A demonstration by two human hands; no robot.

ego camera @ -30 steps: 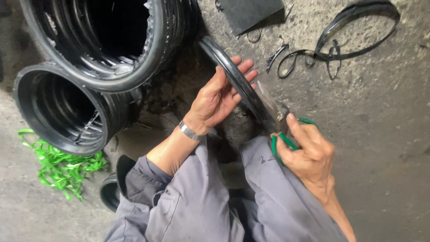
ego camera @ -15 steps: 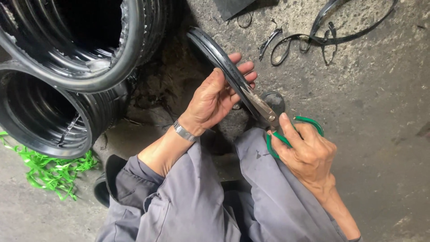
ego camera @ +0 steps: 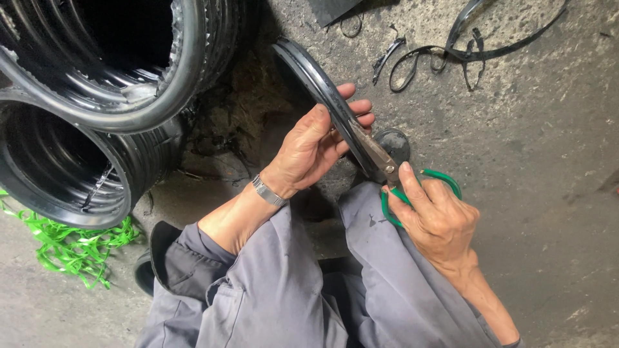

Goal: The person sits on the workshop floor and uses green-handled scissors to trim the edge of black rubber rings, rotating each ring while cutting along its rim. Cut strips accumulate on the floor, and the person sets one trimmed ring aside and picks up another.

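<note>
In the head view, a black rubber ring (ego camera: 316, 80) is gripped by the left hand (ego camera: 316, 151), fingers wrapped around its rim, above the grey-trousered knees (ego camera: 290, 277). Green-handled scissors (ego camera: 393, 177) are held by the right hand (ego camera: 438, 222), fingers closed through the loops, blades laid against the ring. Stacked black rings (ego camera: 97, 116) are seen at left, green strips (ego camera: 71, 245) below them, black trimmings (ego camera: 464, 45) on the concrete floor (ego camera: 548, 161).
</note>
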